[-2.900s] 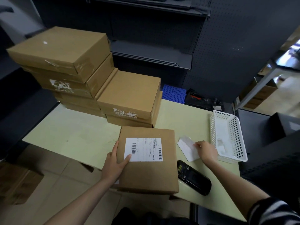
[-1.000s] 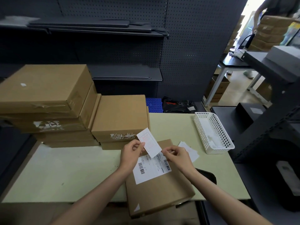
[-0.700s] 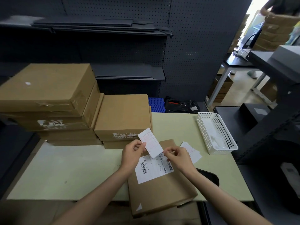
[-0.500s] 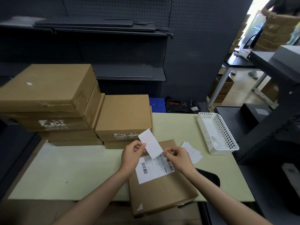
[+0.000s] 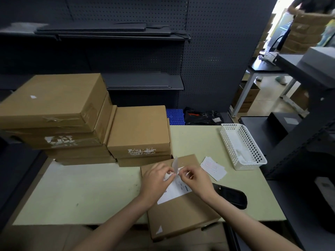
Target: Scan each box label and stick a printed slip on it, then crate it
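A flat brown box (image 5: pixel 183 212) lies at the table's near edge, overhanging it, with a white barcode label (image 5: pixel 175 190) on its top. Above that label my left hand (image 5: pixel 156 180) and my right hand (image 5: pixel 196 180) both pinch a small white printed slip (image 5: pixel 175 164), which stands on edge between my fingertips. My hands cover the label's upper part. More white slips (image 5: pixel 213 167) lie on the table right of the box. A black handheld scanner (image 5: pixel 231 196) lies at the box's right side.
Two stacks of brown boxes (image 5: pixel 139 131) stand at the table's (image 5: pixel 81 192) back left. A white perforated basket (image 5: pixel 242 145) sits at the back right. Dark pegboard shelving rises behind. A person carries stacked boxes (image 5: pixel 306 29) at the far right.
My hands have dropped closer to the box label and come together. The slip, which faced me flat, is now turned edge-on between my fingertips.
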The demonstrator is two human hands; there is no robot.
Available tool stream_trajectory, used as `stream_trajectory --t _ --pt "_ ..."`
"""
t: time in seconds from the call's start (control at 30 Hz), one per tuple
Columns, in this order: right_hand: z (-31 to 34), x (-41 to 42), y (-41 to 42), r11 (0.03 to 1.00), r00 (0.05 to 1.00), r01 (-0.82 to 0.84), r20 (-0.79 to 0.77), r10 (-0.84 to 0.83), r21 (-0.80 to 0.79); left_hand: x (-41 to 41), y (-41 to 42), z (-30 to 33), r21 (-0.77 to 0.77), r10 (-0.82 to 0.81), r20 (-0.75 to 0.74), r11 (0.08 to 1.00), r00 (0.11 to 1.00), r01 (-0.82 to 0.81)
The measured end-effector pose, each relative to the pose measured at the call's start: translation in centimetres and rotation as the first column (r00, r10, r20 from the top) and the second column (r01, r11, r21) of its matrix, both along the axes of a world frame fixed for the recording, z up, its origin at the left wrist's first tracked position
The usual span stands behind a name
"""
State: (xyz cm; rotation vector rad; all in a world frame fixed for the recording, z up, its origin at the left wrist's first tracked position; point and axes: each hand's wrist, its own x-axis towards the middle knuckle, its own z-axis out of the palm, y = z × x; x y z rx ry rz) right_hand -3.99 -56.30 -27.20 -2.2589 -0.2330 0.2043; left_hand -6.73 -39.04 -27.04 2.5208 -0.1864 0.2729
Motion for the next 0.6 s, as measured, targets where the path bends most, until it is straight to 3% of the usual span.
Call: stream_trajectory --t 0.3,0.6 --pt "-0.8 -1.3 0.1 0.974 0.984 -0.073 0.145 0.105 -0.213 -0.6 -0.6 -0.7 0.165 -0.093 0.072 0.983 0.993 0.080" --pt "-0.2 -1.7 0.2 0.966 0.959 -0.147 0.209 0.193 -0.214 -0.5 0.1 -0.8 0.060 -0.141 0.017 0.988 0.990 0.140"
